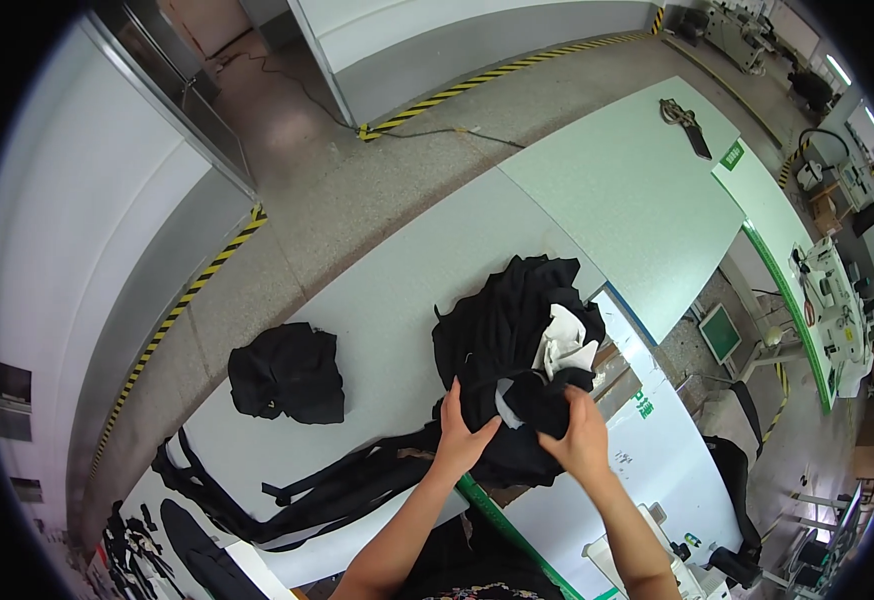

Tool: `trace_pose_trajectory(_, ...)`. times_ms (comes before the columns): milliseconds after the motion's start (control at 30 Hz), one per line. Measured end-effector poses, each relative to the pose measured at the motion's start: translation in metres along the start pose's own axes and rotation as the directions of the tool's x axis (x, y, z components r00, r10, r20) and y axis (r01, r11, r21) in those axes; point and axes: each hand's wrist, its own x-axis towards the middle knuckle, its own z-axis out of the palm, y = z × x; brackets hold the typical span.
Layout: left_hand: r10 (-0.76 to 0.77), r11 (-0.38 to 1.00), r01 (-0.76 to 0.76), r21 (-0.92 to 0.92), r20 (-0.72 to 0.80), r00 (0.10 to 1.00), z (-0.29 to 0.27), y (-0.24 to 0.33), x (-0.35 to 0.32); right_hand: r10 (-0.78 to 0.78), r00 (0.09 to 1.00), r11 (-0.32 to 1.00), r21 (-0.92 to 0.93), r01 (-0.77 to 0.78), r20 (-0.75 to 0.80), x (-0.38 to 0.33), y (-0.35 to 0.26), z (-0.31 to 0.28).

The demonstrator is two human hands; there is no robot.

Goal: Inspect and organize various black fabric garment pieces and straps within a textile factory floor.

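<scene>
A heap of black fabric (497, 320) lies on the table in front of me, with a white cloth piece (564, 345) on its right part. My left hand (464, 440) rests against the near left side of the heap, thumb and forefinger spread apart; its other fingers are hidden. On the right, my right hand (581, 440) is closed on a bunched black cloth piece (537, 400) at the heap's near side. A pale grey patch (507, 404) shows between the two hands, beside that bunched piece.
A folded black bundle (287, 373) sits to the left. Long black straps (347, 480) trail from the heap toward the table's left end, where small black pieces (142, 550) lie. Scissors (685, 125) rest on the far table section. Sewing machines (837, 325) stand at right.
</scene>
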Motion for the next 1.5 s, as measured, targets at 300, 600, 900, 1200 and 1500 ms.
trace_pose_trajectory(300, 0.04, 0.998, -0.044, -0.044, -0.071, 0.997, 0.001, -0.012, 0.002, -0.018, 0.959, 0.991, 0.121, 0.054, -0.281, 0.005, 0.002, -0.021)
trace_pose_trajectory(600, 0.039, 0.998, -0.041, -0.052, -0.05, 0.998, 0.006, -0.009, 0.004, -0.388, 0.912, 0.887, -0.215, 0.409, 0.137, 0.061, -0.009, -0.027)
trace_pose_trajectory(900, 0.066, 0.998, -0.068, -0.015, -0.102, 0.993, 0.002, -0.014, 0.003, -0.082, 0.991, 0.992, -0.087, 0.091, 0.104, -0.008, -0.022, -0.035)
trace_pose_trajectory(1200, 0.046, 0.997, -0.051, -0.05, -0.096, 0.994, 0.005, -0.013, 0.003, 0.359, 0.916, 0.869, 0.292, -0.398, 0.181, 0.006, 0.006, -0.023)
trace_pose_trajectory(1500, 0.036, 0.996, -0.043, -0.076, -0.096, 0.995, 0.005, -0.016, 0.002, 0.2, 0.961, 0.91, 0.399, -0.111, -0.189, 0.049, 0.039, -0.014)
